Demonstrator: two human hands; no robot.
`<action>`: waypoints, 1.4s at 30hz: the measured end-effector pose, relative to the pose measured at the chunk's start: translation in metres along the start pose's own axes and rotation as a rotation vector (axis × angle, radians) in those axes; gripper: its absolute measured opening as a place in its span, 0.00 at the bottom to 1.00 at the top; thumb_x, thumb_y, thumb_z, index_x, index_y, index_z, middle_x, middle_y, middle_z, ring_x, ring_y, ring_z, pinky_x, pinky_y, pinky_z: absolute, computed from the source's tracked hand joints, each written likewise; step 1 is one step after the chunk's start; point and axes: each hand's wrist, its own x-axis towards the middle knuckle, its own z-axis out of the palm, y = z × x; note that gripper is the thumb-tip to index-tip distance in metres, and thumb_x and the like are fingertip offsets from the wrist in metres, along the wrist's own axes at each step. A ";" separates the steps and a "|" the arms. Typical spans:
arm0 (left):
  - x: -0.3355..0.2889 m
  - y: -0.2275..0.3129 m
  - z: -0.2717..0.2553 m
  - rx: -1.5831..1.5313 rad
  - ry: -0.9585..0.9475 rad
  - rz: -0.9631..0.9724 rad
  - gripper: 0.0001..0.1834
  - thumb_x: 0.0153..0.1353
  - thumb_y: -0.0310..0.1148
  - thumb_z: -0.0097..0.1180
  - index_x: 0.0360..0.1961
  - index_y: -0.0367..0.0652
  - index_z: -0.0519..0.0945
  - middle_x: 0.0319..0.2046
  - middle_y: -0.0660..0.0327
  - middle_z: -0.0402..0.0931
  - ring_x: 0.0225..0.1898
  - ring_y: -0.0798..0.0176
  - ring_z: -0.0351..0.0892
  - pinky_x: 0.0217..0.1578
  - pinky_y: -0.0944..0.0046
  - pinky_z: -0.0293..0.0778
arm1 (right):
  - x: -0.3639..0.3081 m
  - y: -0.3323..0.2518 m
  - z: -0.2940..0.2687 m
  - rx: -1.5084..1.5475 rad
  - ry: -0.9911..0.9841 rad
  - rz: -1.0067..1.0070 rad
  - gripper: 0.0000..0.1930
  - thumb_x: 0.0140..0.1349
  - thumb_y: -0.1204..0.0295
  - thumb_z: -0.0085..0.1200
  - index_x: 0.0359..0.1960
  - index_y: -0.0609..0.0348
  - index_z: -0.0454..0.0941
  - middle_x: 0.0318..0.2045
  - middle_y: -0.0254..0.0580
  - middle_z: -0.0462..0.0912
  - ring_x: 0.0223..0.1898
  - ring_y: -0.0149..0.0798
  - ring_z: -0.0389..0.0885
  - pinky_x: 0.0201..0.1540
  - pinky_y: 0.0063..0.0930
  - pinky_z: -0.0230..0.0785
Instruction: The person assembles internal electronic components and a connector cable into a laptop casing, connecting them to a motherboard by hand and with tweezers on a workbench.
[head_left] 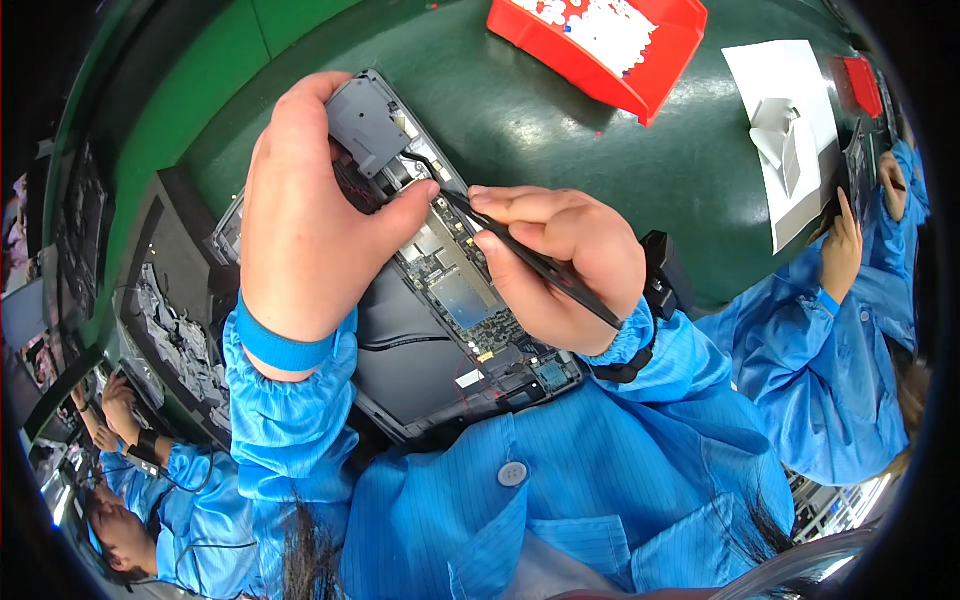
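An opened tablet-like device lies tilted in front of me, its dark housing (405, 365) showing a green and silver circuit board (465, 295) along the right side. At its far end is a flat grey cover piece (370, 125). My left hand (300, 225) is closed round the far left part of the device, thumb pressed by the board and the other fingertips partly hidden. Pinched in my right hand (580, 265) are black tweezers (545, 268). Their bent tip reaches beside the grey piece, close to my left thumb. Whether the tip grips anything, I cannot tell.
A red bin (580, 75) of small white parts stands at the far side of the green table (440, 45). White paper (785, 75) lies right. Left is a black foam tray (165, 215) with thin grey parts (180, 340). Co-workers in blue sit on both sides.
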 end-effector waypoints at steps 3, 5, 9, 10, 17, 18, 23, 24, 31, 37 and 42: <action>0.001 -0.004 0.000 0.061 0.021 0.087 0.38 0.33 0.28 0.69 0.50 0.38 0.67 0.32 0.60 0.69 0.30 0.66 0.64 0.28 0.70 0.67 | 0.001 -0.001 0.003 -0.004 0.008 -0.001 0.11 0.40 0.86 0.60 0.23 0.64 0.69 0.24 0.47 0.79 0.29 0.45 0.82 0.28 0.29 0.74; 0.002 -0.004 -0.003 0.098 -0.019 0.056 0.41 0.32 0.29 0.69 0.52 0.38 0.66 0.34 0.56 0.70 0.36 0.60 0.68 0.37 0.63 0.69 | -0.002 0.000 0.006 0.042 0.039 0.039 0.11 0.41 0.85 0.61 0.24 0.64 0.70 0.26 0.49 0.79 0.29 0.45 0.82 0.29 0.29 0.73; 0.004 -0.011 -0.024 0.289 0.171 0.150 0.43 0.33 0.34 0.71 0.54 0.38 0.66 0.43 0.51 0.72 0.49 0.50 0.68 0.49 0.57 0.65 | -0.002 -0.015 -0.008 0.052 0.038 0.167 0.12 0.43 0.83 0.62 0.29 0.65 0.72 0.33 0.54 0.80 0.31 0.46 0.81 0.33 0.29 0.72; 0.005 -0.023 -0.030 0.404 0.192 0.218 0.33 0.42 0.37 0.67 0.50 0.35 0.70 0.41 0.50 0.74 0.46 0.50 0.71 0.47 0.58 0.67 | -0.007 -0.020 -0.016 0.064 0.006 0.137 0.14 0.43 0.84 0.60 0.34 0.64 0.71 0.35 0.55 0.79 0.36 0.48 0.80 0.35 0.33 0.72; 0.007 -0.055 -0.034 0.253 -0.161 0.021 0.18 0.60 0.39 0.48 0.25 0.32 0.74 0.24 0.40 0.70 0.29 0.38 0.70 0.30 0.50 0.65 | -0.053 -0.052 -0.045 -0.091 -0.310 -0.086 0.14 0.45 0.81 0.53 0.37 0.62 0.71 0.40 0.56 0.78 0.47 0.59 0.75 0.47 0.44 0.68; 0.007 -0.057 -0.034 0.256 -0.163 0.037 0.19 0.61 0.41 0.47 0.25 0.32 0.74 0.23 0.39 0.70 0.28 0.37 0.69 0.30 0.50 0.65 | -0.055 -0.051 -0.044 -0.065 -0.282 -0.058 0.13 0.46 0.81 0.53 0.37 0.63 0.71 0.40 0.56 0.78 0.46 0.59 0.75 0.48 0.44 0.68; 0.027 -0.068 -0.059 -0.004 -0.527 -0.096 0.22 0.64 0.44 0.42 0.34 0.33 0.77 0.28 0.47 0.77 0.32 0.50 0.75 0.37 0.57 0.70 | -0.062 -0.049 -0.037 0.010 -0.224 -0.122 0.13 0.49 0.81 0.49 0.39 0.63 0.70 0.42 0.57 0.77 0.47 0.58 0.74 0.50 0.44 0.66; 0.029 -0.067 -0.063 -0.211 -0.586 -0.117 0.23 0.65 0.44 0.41 0.38 0.32 0.76 0.32 0.50 0.78 0.34 0.55 0.76 0.40 0.60 0.70 | -0.062 -0.048 -0.037 0.056 -0.199 -0.113 0.12 0.52 0.79 0.48 0.40 0.63 0.69 0.43 0.58 0.77 0.48 0.58 0.74 0.51 0.46 0.64; 0.064 -0.128 -0.129 -0.473 -0.432 -0.403 0.22 0.65 0.45 0.42 0.42 0.35 0.76 0.36 0.61 0.78 0.36 0.69 0.74 0.41 0.69 0.68 | -0.054 -0.039 -0.037 0.267 0.136 -0.046 0.12 0.65 0.68 0.39 0.46 0.62 0.61 0.47 0.64 0.71 0.55 0.57 0.66 0.54 0.50 0.61; 0.112 -0.306 -0.137 -0.097 0.154 -0.709 0.32 0.63 0.54 0.38 0.39 0.28 0.75 0.34 0.50 0.78 0.32 0.57 0.77 0.34 0.60 0.70 | -0.039 -0.025 -0.040 0.166 0.175 0.013 0.12 0.65 0.69 0.37 0.46 0.63 0.62 0.50 0.65 0.66 0.52 0.53 0.70 0.49 0.41 0.69; 0.137 -0.241 -0.107 0.192 0.242 -0.668 0.25 0.59 0.47 0.42 0.38 0.33 0.78 0.36 0.48 0.77 0.38 0.50 0.76 0.39 0.56 0.71 | -0.045 -0.019 -0.045 0.136 0.169 0.018 0.11 0.64 0.74 0.36 0.46 0.64 0.63 0.50 0.64 0.67 0.52 0.52 0.70 0.49 0.41 0.69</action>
